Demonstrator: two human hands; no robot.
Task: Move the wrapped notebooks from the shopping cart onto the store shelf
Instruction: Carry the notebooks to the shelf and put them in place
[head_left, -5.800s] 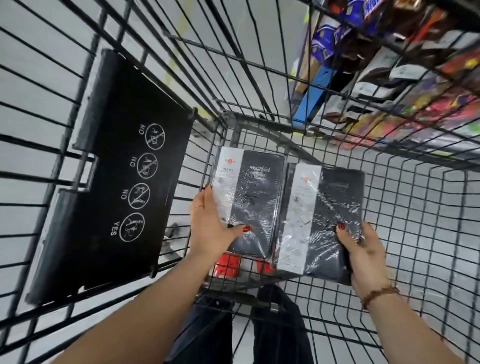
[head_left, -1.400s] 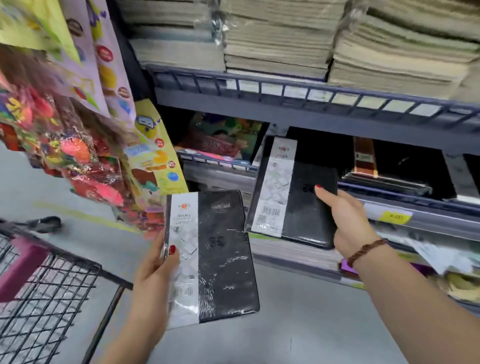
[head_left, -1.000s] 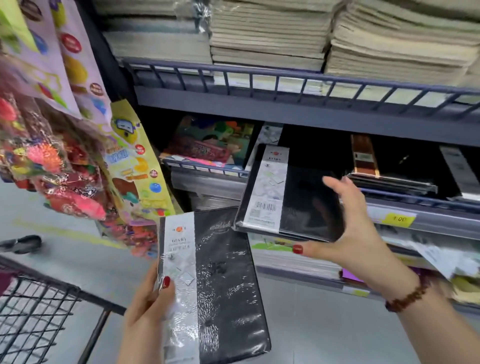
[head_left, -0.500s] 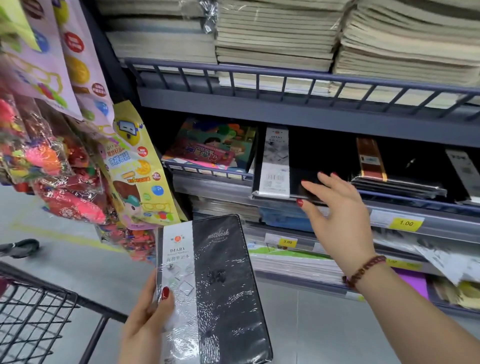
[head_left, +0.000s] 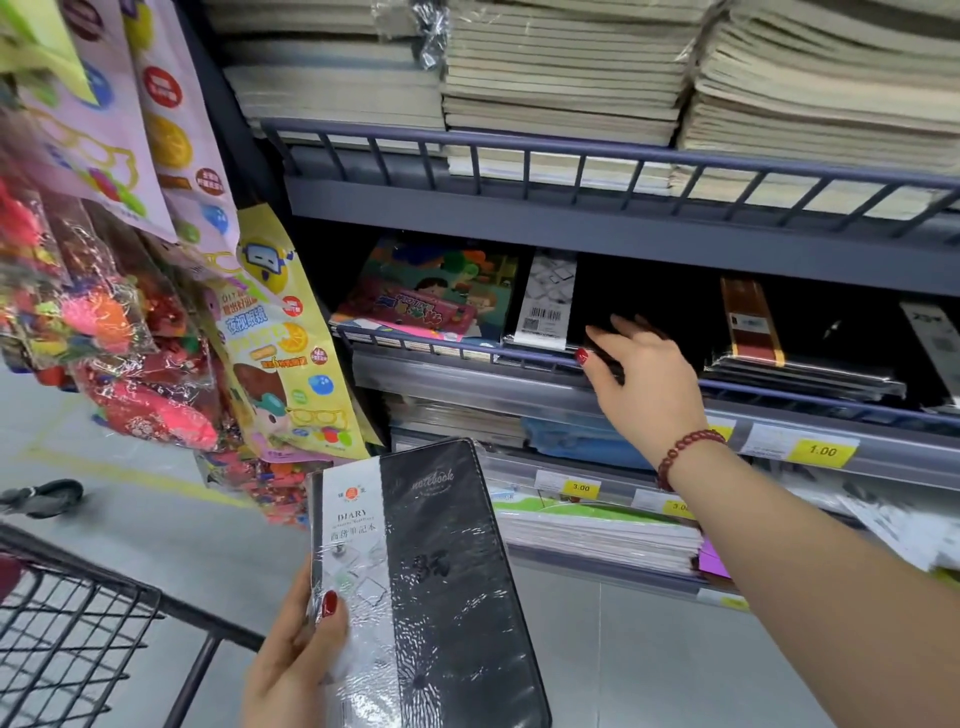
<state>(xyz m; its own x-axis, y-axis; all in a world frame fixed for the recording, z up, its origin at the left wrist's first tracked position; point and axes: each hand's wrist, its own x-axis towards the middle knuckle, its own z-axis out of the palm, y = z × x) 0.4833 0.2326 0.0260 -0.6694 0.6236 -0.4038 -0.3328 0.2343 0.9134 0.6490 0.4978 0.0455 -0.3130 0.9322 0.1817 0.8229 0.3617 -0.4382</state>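
Observation:
A black plastic-wrapped notebook with a white band (head_left: 548, 304) lies flat on the middle store shelf (head_left: 467, 374), behind its low rail. My right hand (head_left: 644, 379) rests against that notebook's near edge, thumb under it and fingers spread over it. My left hand (head_left: 296, 660) grips a second wrapped notebook (head_left: 431, 587), black with a white "DIARY" band, upright and low in the view, in front of the shelves. A corner of the black wire shopping cart (head_left: 67, 629) shows at the lower left.
Colourful books (head_left: 431, 296) lie left of the shelved notebook, a stack of dark wrapped books (head_left: 800, 358) to its right. Paper stacks fill the top shelf (head_left: 561, 78). Hanging toy packets (head_left: 130, 312) crowd the left. Yellow price tags (head_left: 821, 451) line the shelf edge. Grey floor below.
My right hand has pushed its notebook from tilted at the shelf edge to flat and deeper on the middle shelf. The left hand's notebook has barely moved.

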